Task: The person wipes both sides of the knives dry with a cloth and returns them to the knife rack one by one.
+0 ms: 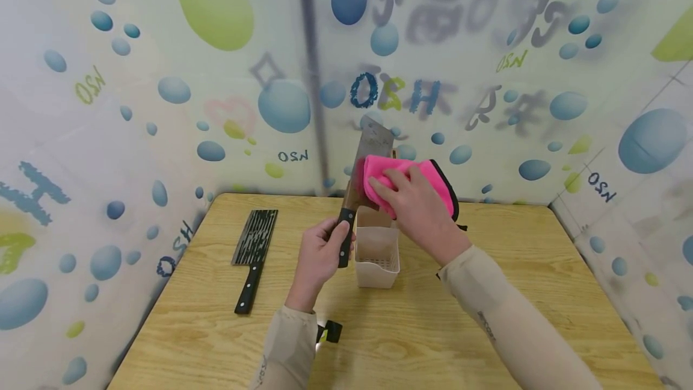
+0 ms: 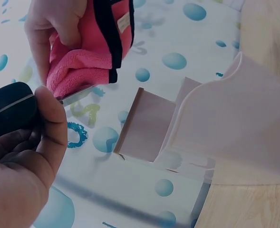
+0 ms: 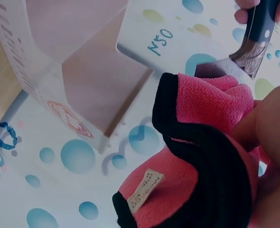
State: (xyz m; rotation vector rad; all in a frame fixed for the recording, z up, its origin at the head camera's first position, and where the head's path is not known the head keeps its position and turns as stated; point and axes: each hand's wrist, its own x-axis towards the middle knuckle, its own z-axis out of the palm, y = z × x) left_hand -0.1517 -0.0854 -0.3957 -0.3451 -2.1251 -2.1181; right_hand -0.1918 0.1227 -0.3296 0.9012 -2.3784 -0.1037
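Note:
My left hand grips the black riveted handle of a cleaver, whose broad blade points up and away from me. Against the blade's right side, my right hand holds a folded pink cloth with black edging. In the right wrist view the cloth covers much of the blade near the handle. Behind and below the hands stands a pale pink plastic holder with open compartments and a slotted floor. A second cleaver, dark with light streaks, lies flat to the left.
The wooden table extends on both sides of the holder. A small black object lies by my left sleeve, partly hidden. Patterned sheeting with blue and green ovals encloses the table's back and sides.

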